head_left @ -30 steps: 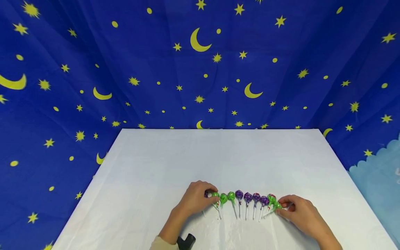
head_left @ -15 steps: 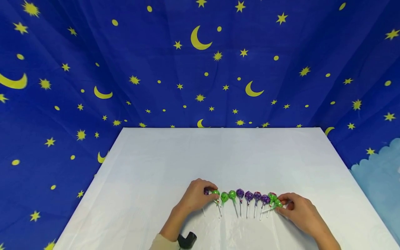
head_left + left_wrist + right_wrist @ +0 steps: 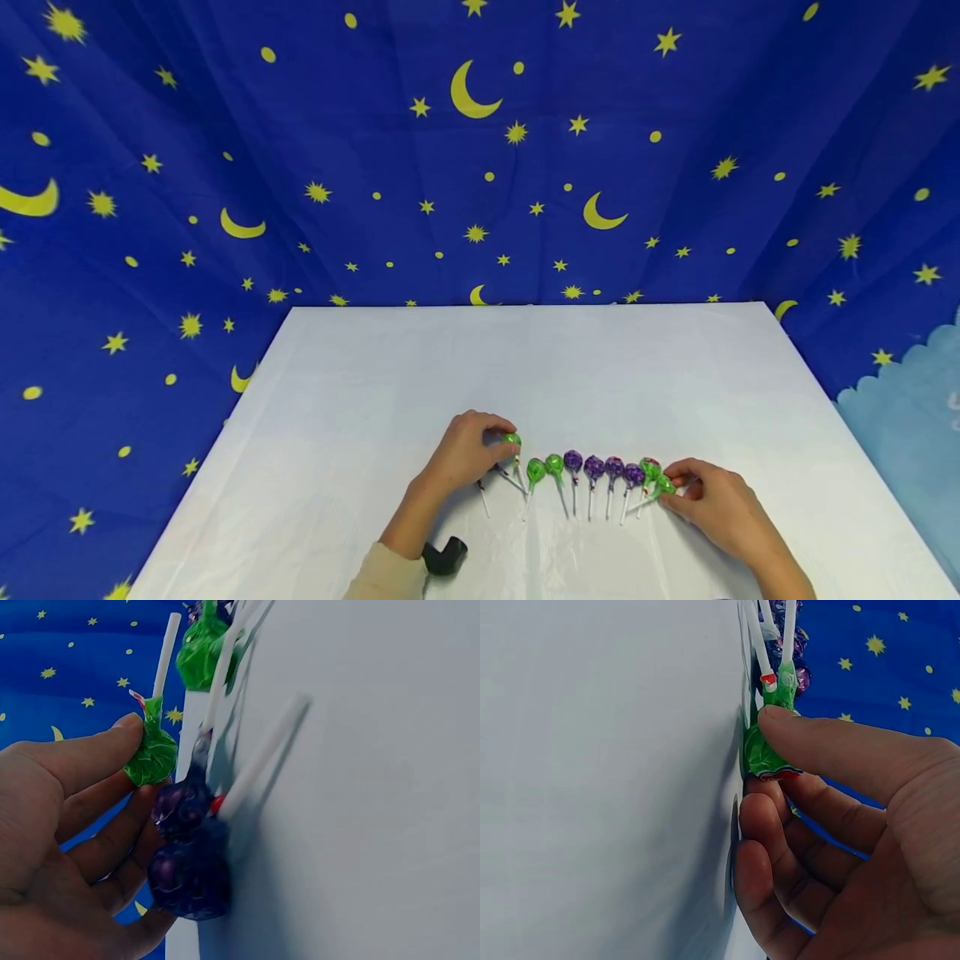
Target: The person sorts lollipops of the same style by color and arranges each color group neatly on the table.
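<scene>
In the head view, my left hand (image 3: 463, 452) pinches a green-wrapped lollipop (image 3: 152, 756) by its head, raised off the table with its stick upward in the left wrist view. Below that hand lie two purple lollipops (image 3: 189, 879), their heads mostly hidden from the head camera. To the right a row runs on: two green lollipops (image 3: 536, 470), then several purple lollipops (image 3: 593, 467). At the row's right end my right hand (image 3: 723, 508) pinches a green lollipop (image 3: 763, 754) between thumb and fingers, close against the tabletop. It overlaps another green lollipop (image 3: 649, 468) beside it.
The white table (image 3: 390, 375) reaches back to a dark blue cloth (image 3: 375, 125) printed with yellow stars and moons. A light blue cloth (image 3: 907, 408) hangs at the right. A black device (image 3: 446, 557) sits by the left wrist.
My left hand has lifted its green lollipop up and away from the row, uncovering sticks of the purple ones below. The right hand keeps its pinch, nearly still.
</scene>
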The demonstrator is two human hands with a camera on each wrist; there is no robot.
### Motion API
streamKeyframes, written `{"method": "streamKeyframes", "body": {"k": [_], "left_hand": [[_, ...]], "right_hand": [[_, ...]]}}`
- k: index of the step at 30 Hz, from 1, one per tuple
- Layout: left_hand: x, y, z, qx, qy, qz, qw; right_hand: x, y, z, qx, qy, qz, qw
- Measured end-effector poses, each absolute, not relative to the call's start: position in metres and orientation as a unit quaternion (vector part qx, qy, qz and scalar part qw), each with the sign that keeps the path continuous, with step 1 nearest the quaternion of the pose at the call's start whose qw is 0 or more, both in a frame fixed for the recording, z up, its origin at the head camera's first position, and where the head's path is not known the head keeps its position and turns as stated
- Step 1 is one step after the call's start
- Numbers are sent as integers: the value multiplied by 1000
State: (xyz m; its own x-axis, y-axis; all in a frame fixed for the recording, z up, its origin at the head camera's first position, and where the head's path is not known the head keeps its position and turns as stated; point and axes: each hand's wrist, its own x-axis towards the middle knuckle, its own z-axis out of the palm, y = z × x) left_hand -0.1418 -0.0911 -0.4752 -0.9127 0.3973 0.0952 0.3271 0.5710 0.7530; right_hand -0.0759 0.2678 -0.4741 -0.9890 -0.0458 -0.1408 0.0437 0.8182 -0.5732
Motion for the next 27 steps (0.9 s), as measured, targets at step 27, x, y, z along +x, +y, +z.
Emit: {"method": "streamKeyframes", "body": {"k": [27], "left_hand": [[-205, -88, -458, 212, 898, 382, 56]], "right_hand": [[-77, 271, -469, -2, 955, -290, 69]]}}
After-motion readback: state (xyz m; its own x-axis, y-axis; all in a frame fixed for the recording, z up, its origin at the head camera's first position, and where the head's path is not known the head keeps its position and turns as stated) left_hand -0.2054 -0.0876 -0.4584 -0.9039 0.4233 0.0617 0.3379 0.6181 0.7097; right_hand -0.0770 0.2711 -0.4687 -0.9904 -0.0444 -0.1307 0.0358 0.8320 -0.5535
